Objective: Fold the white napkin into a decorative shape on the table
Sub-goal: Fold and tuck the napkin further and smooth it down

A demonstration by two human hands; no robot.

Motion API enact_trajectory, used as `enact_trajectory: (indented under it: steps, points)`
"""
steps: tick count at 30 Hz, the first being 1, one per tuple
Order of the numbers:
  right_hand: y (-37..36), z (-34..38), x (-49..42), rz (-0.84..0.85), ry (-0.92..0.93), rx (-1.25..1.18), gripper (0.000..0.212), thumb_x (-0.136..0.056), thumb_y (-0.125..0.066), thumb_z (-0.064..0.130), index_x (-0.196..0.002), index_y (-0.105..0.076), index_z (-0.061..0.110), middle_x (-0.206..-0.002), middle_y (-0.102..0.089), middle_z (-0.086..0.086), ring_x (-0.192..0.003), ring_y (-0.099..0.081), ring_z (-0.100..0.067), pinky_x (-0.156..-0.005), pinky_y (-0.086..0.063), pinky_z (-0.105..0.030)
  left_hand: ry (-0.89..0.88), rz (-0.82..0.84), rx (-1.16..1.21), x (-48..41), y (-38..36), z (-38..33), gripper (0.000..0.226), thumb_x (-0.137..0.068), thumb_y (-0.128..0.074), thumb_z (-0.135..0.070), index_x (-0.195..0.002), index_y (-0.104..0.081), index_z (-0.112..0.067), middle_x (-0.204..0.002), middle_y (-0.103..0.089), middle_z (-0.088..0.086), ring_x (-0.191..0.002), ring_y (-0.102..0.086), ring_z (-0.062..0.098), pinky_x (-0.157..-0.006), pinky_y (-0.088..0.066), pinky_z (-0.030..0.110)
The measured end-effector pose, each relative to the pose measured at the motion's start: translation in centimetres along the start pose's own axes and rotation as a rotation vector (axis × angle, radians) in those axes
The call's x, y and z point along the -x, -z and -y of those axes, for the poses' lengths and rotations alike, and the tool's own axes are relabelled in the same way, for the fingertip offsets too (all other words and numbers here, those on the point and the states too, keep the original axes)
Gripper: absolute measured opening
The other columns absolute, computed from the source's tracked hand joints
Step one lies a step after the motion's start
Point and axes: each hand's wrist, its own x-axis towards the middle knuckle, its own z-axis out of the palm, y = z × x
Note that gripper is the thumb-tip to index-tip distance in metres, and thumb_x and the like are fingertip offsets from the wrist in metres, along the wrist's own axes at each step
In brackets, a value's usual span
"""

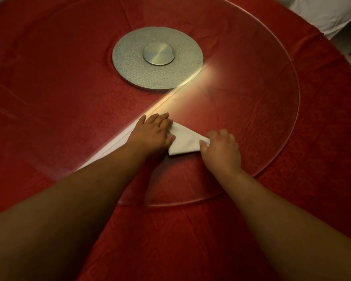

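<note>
View: head cam, looking fwd and down over both bare forearms onto a round bench.
Bench [49, 94]: covered w/ a red patterned cloth, wrinkled in places.
Glass turntable [272, 110]: clear round disc lying on the red cloth; its edge curves along the right and near side. A bright glare streak runs diagonally across it, from lower left up toward the centre.
Metal hub [157, 59]: silver speckled disc w/ a smaller shiny round cap in its middle, under the glass, far side of the hands, well apart from them.
White napkin [185, 139]: folded into a roughly triangular shape, lying flat on the glass between the two hands, near the centre of view. Point of the triangle faces up-left; the wider folded end faces the person.
Left hand [153, 134]: palm down, fingers spread and flat, pressing on the napkin's left edge and top corner. Grip: not closed round anything, hand lies flat on the cloth.
Right hand [221, 149]: knuckles up, thumb and fingertips pinched on the napkin's right corner. Grip: closed on that corner.
Forearms: both bare, reach in from the bottom edge; left one is in shadow, right one lit warmer.
White fabric [328, 15]: pale cloth at the top right corner, beyond the bench edge; can't tell what it is.
Lighting: dim, warm, w/ most light falling on the glass by the hands.
</note>
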Motion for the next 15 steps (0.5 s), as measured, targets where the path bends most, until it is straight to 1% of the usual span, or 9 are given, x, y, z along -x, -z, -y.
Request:
enact_trajectory:
  steps: [2, 3, 5, 8, 9, 10, 12, 13, 15]
  points:
    - [0.7, 0.0, -1.4, 0.114, -0.132, -0.049, 0.049, -0.089, -0.061, 0.049, -0.114, -0.062, 0.007, -0.115, -0.063, -0.018, -0.107, -0.057, -0.04, -0.085, -0.049, -0.044, 0.011, -0.023, -0.066, -0.2, 1.2, -0.1, 0.056, -0.102, -0.039, -0.056, -0.142, -0.049, -0.019, -0.155, -0.046, 0.005, -0.139, -0.042, 0.03, -0.111, -0.036, 0.05]
    - [0.9, 0.0, -2.0, 0.169, -0.182, -0.086, 0.054, -0.089, -0.062, 0.051, -0.117, -0.06, 0.005, -0.118, -0.063, -0.02, -0.111, -0.058, -0.042, -0.087, -0.05, -0.043, 0.028, -0.04, -0.085, -0.3, 1.7, -0.1, 0.051, -0.102, -0.04, -0.055, -0.135, -0.053, -0.018, -0.145, -0.052, 0.007, -0.131, -0.048, 0.032, -0.102, -0.041, 0.049]
    - [1.2, 0.1, -3.1, 0.273, -0.228, -0.145, 0.058, -0.09, -0.063, 0.05, -0.122, -0.056, 0.002, -0.126, -0.062, -0.022, -0.118, -0.057, -0.042, -0.091, -0.049, -0.041, 0.092, -0.03, -0.049, -0.2, 2.3, -0.2, 0.044, -0.102, -0.047, -0.05, -0.128, -0.056, -0.016, -0.135, -0.057, 0.01, -0.123, -0.053, 0.034, -0.095, -0.046, 0.048]
    - [1.7, 0.5, -4.5, 0.37, -0.248, -0.216, 0.056, -0.089, -0.069, 0.041, -0.127, -0.056, 0.001, -0.132, -0.06, -0.022, -0.12, -0.059, -0.039, -0.092, -0.049, -0.036, 0.285, 0.058, 0.175, 0.5, 2.6, -0.4, 0.048, -0.09, -0.067, -0.044, -0.128, -0.059, -0.016, -0.129, -0.06, 0.011, -0.117, -0.06, 0.034, -0.093, -0.052, 0.045]
    - [1.8, 0.8, -4.9, 0.382, -0.264, -0.229, 0.055, -0.088, -0.071, 0.037, -0.128, -0.056, 0.001, -0.133, -0.061, -0.021, -0.12, -0.06, -0.037, -0.091, -0.049, -0.035, 0.344, 0.082, 0.232, 1.0, 2.7, -0.5, 0.047, -0.086, -0.07, -0.044, -0.124, -0.063, -0.017, -0.124, -0.064, 0.009, -0.111, -0.064, 0.032, -0.089, -0.055, 0.042]
    - [1.7, 1.1, -5.2, 0.379, -0.279, -0.24, 0.055, -0.087, -0.071, 0.032, -0.13, -0.055, 0.002, -0.133, -0.061, -0.021, -0.12, -0.06, -0.036, -0.091, -0.049, -0.035, 0.381, 0.11, 0.261, 1.6, 2.8, -0.5, 0.041, -0.083, -0.07, -0.044, -0.115, -0.069, -0.018, -0.115, -0.069, 0.007, -0.102, -0.067, 0.029, -0.081, -0.056, 0.038]
    - [1.6, 2.0, -5.4, 0.344, -0.301, -0.285, 0.054, -0.086, -0.069, 0.022, -0.133, -0.05, 0.003, -0.133, -0.06, -0.019, -0.121, -0.06, -0.035, -0.092, -0.049, -0.034, 0.429, 0.178, 0.294, 3.2, 2.8, -0.7, 0.031, -0.08, -0.07, -0.046, -0.095, -0.075, -0.019, -0.094, -0.072, 0.003, -0.084, -0.067, 0.023, -0.062, -0.05, 0.03]
    - [1.5, 2.6, -5.3, 0.33, -0.304, -0.33, 0.054, -0.086, -0.068, 0.018, -0.133, -0.048, 0.003, -0.133, -0.06, -0.019, -0.121, -0.06, -0.035, -0.092, -0.049, -0.034, 0.451, 0.199, 0.309, 4.2, 2.7, -0.9, 0.03, -0.079, -0.07, -0.047, -0.09, -0.074, -0.019, -0.086, -0.07, 0.001, -0.078, -0.066, 0.02, -0.057, -0.044, 0.028]
    - [1.1, 4.0, -4.9, 0.329, -0.299, -0.399, 0.049, -0.086, -0.064, 0.012, -0.131, -0.047, 0.001, -0.129, -0.061, -0.019, -0.118, -0.061, -0.036, -0.086, -0.048, -0.034, 0.493, 0.191, 0.329, 6.5, 2.5, -1.3, 0.029, -0.08, -0.07, -0.047, -0.086, -0.073, -0.018, -0.079, -0.067, 0.0, -0.072, -0.062, 0.018, -0.051, -0.037, 0.027]
